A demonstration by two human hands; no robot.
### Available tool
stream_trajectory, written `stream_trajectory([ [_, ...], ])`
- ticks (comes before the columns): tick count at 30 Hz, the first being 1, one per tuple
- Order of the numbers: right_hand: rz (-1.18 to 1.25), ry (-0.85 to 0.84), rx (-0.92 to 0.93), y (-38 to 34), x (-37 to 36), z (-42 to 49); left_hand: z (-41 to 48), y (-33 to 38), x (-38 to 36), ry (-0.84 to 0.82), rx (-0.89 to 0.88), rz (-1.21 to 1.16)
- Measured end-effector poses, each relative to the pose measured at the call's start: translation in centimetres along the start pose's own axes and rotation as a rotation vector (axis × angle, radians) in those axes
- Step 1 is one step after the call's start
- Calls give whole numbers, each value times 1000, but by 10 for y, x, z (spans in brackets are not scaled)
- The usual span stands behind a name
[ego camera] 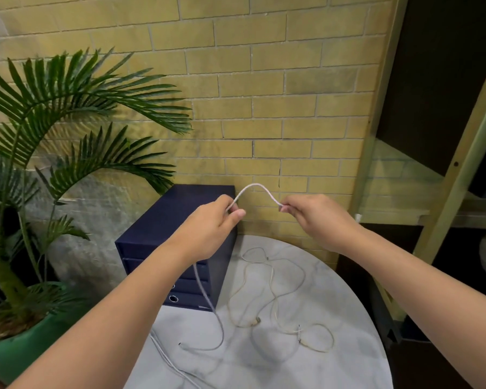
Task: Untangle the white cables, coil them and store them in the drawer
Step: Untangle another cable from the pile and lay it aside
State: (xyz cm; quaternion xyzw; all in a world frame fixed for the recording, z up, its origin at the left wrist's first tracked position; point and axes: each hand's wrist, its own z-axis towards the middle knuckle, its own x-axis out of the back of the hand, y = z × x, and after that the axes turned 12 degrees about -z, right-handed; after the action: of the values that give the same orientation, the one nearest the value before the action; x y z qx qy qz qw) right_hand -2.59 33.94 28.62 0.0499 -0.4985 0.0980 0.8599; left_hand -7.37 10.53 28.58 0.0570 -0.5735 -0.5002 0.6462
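I hold one white cable (255, 187) up in front of the brick wall. My left hand (208, 228) pinches it between thumb and fingers, and the rest of it hangs down past my wrist to the table. My right hand (317, 217) pinches the cable's plug end. Between my hands the cable arches upward. Other thin white cables (275, 299) lie tangled in loose loops on the round marble table (334, 346). A dark blue drawer unit (163, 220) stands at the table's back left with its drawers closed.
A potted palm (48, 113) in a green pot (14, 352) stands left of the table. A green-framed shelf (432, 192) with dark compartments fills the right side. The yellow brick wall (264, 80) is right behind the table.
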Motion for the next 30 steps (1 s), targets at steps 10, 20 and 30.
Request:
stream_trajectory([
  [10, -14, 130, -138, 15, 12, -1, 11, -10, 16, 126, -198, 263],
  [20, -45, 3, 27, 15, 17, -4, 3, -27, 18, -82, -94, 302],
  [30, -117, 79, 76, -10, 21, 11, 10, 23, -21, 48, -101, 154],
])
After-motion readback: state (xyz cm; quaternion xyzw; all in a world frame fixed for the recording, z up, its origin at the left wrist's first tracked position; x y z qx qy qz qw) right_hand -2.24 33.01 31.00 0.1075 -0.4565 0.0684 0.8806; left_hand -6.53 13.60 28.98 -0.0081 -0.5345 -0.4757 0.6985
